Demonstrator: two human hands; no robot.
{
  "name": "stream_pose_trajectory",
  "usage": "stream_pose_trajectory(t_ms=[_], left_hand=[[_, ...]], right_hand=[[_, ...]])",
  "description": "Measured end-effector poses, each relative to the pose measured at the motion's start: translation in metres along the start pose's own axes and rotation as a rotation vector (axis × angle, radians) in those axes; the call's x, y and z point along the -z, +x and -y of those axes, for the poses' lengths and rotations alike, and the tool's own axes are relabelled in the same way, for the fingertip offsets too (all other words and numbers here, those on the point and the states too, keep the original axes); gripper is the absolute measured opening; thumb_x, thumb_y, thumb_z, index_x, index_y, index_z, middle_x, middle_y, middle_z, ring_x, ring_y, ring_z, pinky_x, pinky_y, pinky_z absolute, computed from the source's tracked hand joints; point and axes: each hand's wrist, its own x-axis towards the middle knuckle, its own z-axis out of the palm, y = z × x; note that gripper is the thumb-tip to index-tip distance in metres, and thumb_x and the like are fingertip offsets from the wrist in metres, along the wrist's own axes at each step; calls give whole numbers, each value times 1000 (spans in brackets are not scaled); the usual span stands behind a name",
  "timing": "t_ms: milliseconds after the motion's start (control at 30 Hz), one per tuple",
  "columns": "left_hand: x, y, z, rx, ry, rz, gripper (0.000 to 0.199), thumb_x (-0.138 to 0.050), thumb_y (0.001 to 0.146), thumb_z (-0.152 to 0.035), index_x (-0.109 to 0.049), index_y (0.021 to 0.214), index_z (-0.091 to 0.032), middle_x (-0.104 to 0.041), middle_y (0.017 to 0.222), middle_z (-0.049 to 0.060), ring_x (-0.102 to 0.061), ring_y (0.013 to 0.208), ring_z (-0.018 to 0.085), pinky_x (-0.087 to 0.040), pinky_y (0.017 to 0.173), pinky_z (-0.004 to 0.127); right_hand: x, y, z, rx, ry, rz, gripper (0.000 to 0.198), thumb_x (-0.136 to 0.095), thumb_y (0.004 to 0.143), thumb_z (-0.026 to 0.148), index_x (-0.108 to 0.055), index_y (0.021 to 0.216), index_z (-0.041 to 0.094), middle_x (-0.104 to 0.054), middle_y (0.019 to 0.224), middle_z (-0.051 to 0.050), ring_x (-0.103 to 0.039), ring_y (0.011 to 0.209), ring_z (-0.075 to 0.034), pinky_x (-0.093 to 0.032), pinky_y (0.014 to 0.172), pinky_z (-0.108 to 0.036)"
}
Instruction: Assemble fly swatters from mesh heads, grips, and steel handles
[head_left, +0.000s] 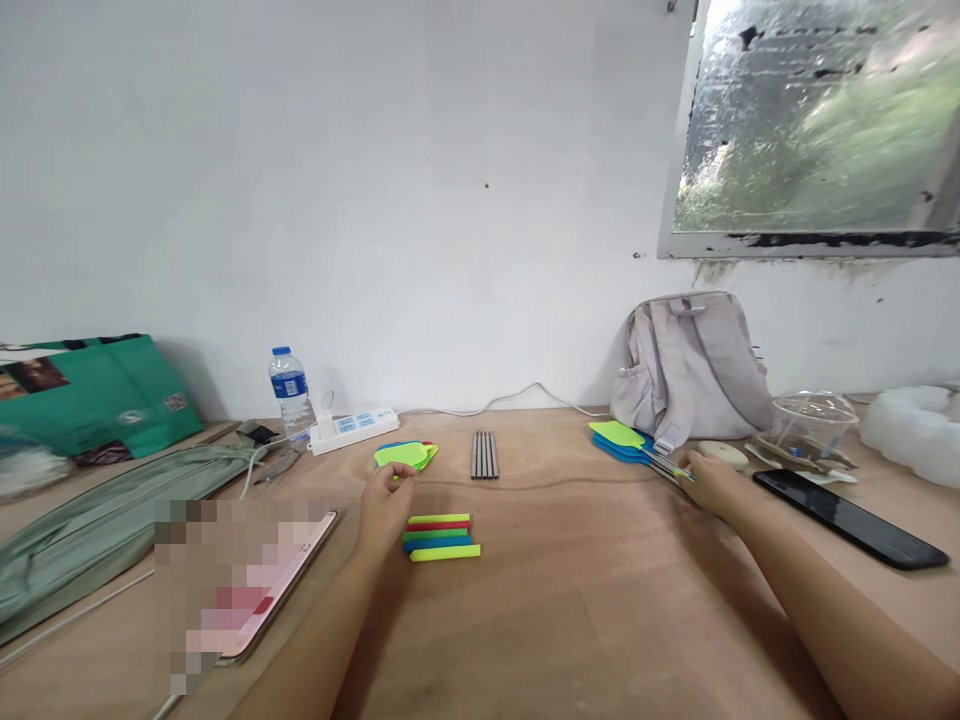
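My left hand (386,492) is at a small pile of fly swatter heads (405,455), yellow-green on top with blue and red edges showing below. Its fingers are pinched at the near edge of the top head. On the right, my right hand (709,482) closes on the handle ends of stacked fly swatters (619,440), whose yellow-green and blue heads point toward the wall. Between the hands, several metal rods (484,456) lie side by side. Nearer to me is a row of coloured handle sleeves (441,537) in yellow, red, green and blue.
A power strip (356,430) and a water bottle (291,390) stand back left, near a green bag (97,395). A tablet-like device (281,590) lies front left. At right are a backpack (694,370), a black phone (847,518) and a clear plastic cup (814,420).
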Motion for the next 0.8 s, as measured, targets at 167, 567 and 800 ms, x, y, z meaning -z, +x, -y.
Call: stream_pose_trajectory(t_ms=[167,567,800], left_hand=[[-4,1,8,-108,54,48,10,-44,67,-21,-53,71,-20,-52,69,-2,-51,58,13,-40,57,25],[-7,-3,10,-290,303,239,17,-40,65,-12,-55,60,-18,-50,68,0,-47,62,13,-36,60,25],[-7,-8,0,-341,397,292,20,-41,66,-11,-58,60,-18,-50,65,1,-48,66,15,-34,59,25]], right_hand=[[11,-22,82,326,342,-97,19,-41,75,18,-53,89,18,-57,86,-7,-53,81,-18,-38,73,-29],[-20,-27,253,476,668,66,22,-35,76,6,-48,89,19,-51,91,-5,-49,84,-14,-37,75,-25],[-25,-6,272,383,582,105,18,-35,82,15,-51,89,18,-49,93,-7,-48,82,-15,-34,71,-25]])
